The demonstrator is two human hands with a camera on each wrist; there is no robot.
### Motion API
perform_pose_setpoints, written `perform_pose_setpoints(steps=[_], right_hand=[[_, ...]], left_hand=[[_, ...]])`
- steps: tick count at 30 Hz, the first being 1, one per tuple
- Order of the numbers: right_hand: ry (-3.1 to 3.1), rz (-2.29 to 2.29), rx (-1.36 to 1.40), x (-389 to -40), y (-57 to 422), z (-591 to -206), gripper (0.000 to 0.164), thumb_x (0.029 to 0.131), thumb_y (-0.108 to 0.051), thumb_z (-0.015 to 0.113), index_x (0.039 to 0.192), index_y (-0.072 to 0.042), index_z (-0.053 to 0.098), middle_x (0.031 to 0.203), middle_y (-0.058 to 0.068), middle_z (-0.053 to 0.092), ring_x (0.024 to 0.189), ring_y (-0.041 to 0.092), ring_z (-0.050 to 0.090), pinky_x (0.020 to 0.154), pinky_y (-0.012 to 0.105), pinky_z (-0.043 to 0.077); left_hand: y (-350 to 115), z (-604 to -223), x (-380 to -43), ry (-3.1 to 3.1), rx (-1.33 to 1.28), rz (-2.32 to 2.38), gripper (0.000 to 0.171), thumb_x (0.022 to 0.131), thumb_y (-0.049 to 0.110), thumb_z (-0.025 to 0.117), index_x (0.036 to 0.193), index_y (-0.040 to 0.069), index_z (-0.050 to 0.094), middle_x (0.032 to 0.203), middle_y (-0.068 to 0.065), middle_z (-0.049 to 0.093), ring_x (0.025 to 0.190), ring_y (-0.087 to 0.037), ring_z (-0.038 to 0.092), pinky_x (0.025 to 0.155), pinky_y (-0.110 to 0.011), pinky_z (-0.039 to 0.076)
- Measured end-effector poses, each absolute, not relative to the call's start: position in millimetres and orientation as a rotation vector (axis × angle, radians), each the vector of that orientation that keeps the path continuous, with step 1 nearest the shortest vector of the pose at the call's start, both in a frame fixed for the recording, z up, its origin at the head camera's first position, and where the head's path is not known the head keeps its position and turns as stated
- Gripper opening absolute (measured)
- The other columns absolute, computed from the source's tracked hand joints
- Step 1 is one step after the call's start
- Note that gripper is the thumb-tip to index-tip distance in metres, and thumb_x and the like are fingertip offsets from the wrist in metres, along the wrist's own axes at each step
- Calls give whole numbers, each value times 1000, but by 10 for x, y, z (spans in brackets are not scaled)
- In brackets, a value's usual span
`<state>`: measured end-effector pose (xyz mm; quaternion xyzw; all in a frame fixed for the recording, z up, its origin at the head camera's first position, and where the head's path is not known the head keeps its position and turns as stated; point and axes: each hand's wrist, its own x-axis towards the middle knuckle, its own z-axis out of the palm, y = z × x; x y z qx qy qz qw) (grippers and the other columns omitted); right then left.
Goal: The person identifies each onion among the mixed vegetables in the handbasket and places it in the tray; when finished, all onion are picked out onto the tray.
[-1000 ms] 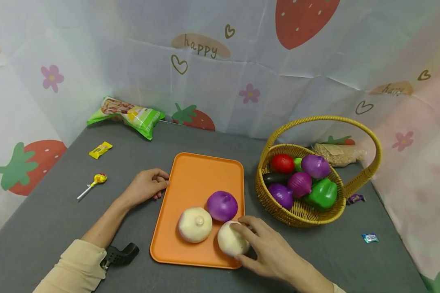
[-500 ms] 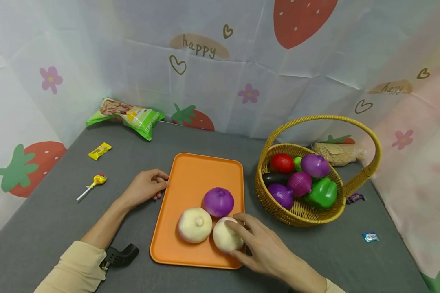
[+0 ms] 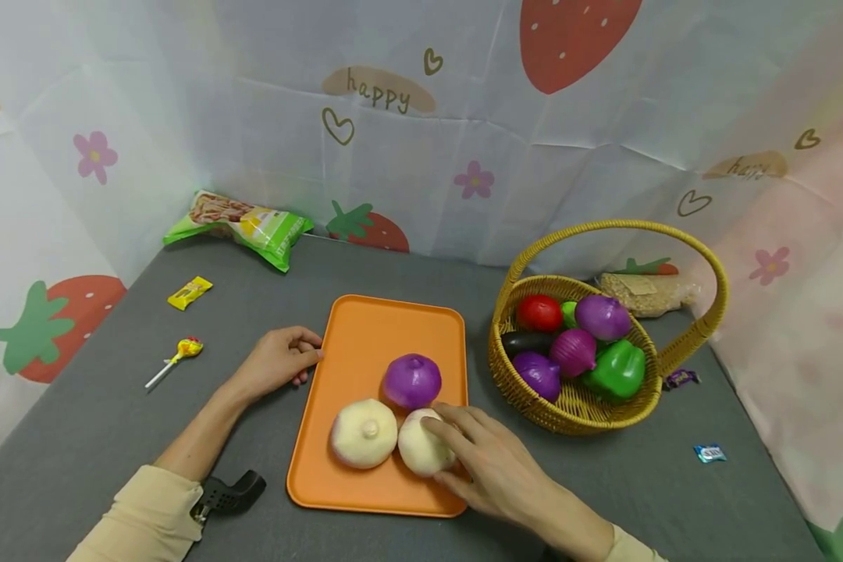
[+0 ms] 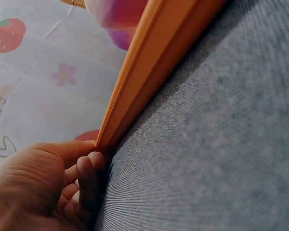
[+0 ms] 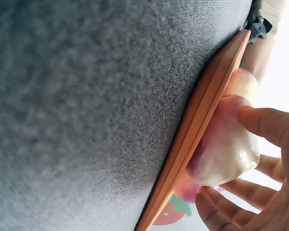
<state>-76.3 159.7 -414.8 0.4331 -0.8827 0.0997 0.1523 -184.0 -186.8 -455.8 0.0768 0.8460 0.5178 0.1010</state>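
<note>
My left hand (image 3: 277, 363) pinches the left rim of an orange tray (image 3: 375, 328); in the left wrist view the thumb lies on the tray's edge, with curled fingers beside it. On the tray's right side, my right hand (image 3: 495, 464) grips a toy turnip (image 3: 420, 449), cream on top and purple below. The right wrist view shows the thumb on one side of this turnip (image 5: 231, 149) and fingers at the other. A second cream turnip (image 3: 364, 434) sits just left of it. Behind them is a purple onion (image 3: 411, 382) with a pointed top.
A yellow wicker basket (image 3: 569, 425) of toy vegetables stands right of the tray. A green snack bag (image 3: 242, 222), a yellow packet (image 3: 190, 293) and a lollipop (image 3: 183, 351) lie at left. A blue candy (image 3: 709, 453) is at right, with a bag of grain (image 3: 646, 295) behind the basket.
My right hand has moved left with the turnip, which now sits against the second turnip. That one has shifted slightly left, and the purple onion has moved back and left. My left hand stays.
</note>
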Motion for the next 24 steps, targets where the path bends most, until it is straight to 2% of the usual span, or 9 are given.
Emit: perform_pose_setpoints(steps=[5,13,24], right_hand=[[-2555,309,1225,-773,1560,-4136,59,74,-32,84,124,-14,57,131,8,58,113,22,59,87,34,57],[-2543,312,1217,-832,1493,-4126,58,76,-25,84,127,-17,57,128,9,57,108,22,60,78,32,58],[-2538,285,1227,-899,1381,-4101,60,76,-23,84,129,-17,56,131,10,57,116,23,60,84,34,58]], left_hand=[[-1874,-4569,-1827,2499,227,1532,31,95,18,63,118,-2,61,90,-14,68,60,-11,60,56,-26,54],[-1877,-4562,-1814,2496,221,1536,31,95,19,63,117,-2,61,89,-13,68,60,-11,60,55,-26,54],[-1873,-4553,-1826,2504,240,1532,31,95,18,63,117,-3,61,88,-13,68,60,-10,60,55,-26,54]])
